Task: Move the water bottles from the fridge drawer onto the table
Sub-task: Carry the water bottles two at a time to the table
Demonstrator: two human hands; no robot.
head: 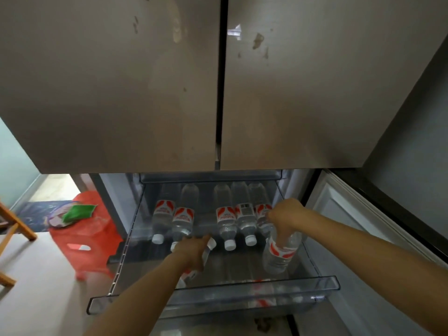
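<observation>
Five water bottles (226,219) lie side by side, caps toward the front, in the clear drawer (218,291) that stands pulled out at the lower centre of the frame. The right hand (286,215) curls its fingers round the neck of a sixth bottle (281,255), held nearly upright at the drawer's right. The left hand (191,251) wraps a lying bottle (210,245) in the middle. A red stool (92,238) stands at the lower left.

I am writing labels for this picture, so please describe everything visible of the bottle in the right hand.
The bottle is clear plastic with water inside and a red and white label around its middle. It is nearly upright at the front right of the drawer. The right hand grips its neck from above and hides the cap. Whether its base touches the drawer floor is unclear.
</observation>
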